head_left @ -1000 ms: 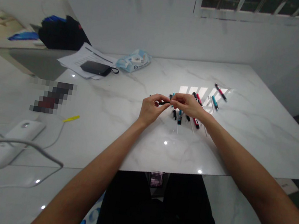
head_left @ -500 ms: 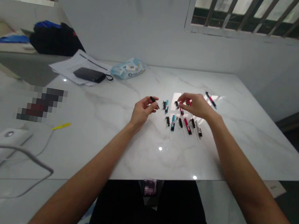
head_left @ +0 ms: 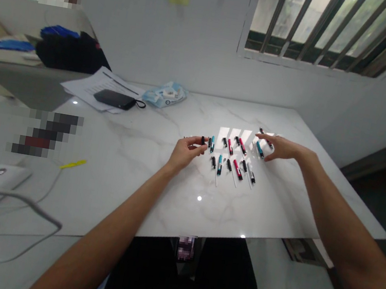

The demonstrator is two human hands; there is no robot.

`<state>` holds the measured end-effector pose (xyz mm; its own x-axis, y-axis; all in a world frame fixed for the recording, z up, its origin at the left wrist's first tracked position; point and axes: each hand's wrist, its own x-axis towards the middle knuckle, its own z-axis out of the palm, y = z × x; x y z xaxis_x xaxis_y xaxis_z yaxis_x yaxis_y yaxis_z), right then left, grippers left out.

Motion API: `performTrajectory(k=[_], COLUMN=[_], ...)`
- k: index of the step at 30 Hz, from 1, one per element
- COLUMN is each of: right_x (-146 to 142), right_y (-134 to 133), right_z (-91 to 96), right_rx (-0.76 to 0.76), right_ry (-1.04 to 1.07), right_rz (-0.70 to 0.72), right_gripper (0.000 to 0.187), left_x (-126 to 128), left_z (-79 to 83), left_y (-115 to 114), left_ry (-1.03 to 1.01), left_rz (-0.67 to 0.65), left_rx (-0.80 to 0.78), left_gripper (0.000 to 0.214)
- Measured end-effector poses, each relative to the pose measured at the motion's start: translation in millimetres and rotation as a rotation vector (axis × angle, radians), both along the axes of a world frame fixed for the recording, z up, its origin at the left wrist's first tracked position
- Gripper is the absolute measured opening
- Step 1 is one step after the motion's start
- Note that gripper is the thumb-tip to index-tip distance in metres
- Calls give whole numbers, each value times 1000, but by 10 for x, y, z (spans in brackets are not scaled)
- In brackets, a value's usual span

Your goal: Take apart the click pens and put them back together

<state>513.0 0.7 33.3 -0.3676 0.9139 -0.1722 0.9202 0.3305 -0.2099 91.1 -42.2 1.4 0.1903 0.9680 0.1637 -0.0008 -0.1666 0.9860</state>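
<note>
Since the front-row pen parts point(head_left: 237, 167) lie side by side, sets presumably stay distinguishable. Left hand point(head_left: 187, 152) pinches a black pen piece point(head_left: 203, 141), probably by fingertips for fine control. Beyond, near a teal barrel point(head_left: 259, 149), right hand point(head_left: 283, 148): thumb and fingers spread, apparently gripping nothing.

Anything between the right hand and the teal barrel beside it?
Nothing visible: the right hand is open beside the teal barrel, with no other part between them. The pen partly hidden by the hand lies farther back.
</note>
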Motion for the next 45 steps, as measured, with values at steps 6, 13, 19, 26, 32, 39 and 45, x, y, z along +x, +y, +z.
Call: performTrajectory(k=[6, 13, 19, 26, 32, 39, 45], right_x=[-109, -781, -1801, -2012, -1359, -685, -741], right_y=[102, -375, -867, -899, -631, -409, -424], right_z=[-3, 208, 234, 25, -77, -493, -566], right_rx=[-19, 317, 267, 253, 505, 480, 423], right_ry=[28, 263, 590, 607, 503, 402, 402], right_rz=[-8, 44, 283, 234, -27, -406, -451], right_gripper=[94, 86, 89, 98, 48, 33, 12], left_x=[-17, 8, 50, 34, 38, 35, 26], left_z=[-29, -21, -14, -80, -104, -69, -59], left_y=[13, 0, -81, -61, -18, -31, -34], left_ry=[3, -19, -43, 12, -52, -76, -67], left_rz=[-14, -26, -160, -217, -120, -73, -63], left_rx=[24, -8, -27, -87, -105, -150, -142], left_gripper=[40, 42, 51, 39, 41, 42, 44])
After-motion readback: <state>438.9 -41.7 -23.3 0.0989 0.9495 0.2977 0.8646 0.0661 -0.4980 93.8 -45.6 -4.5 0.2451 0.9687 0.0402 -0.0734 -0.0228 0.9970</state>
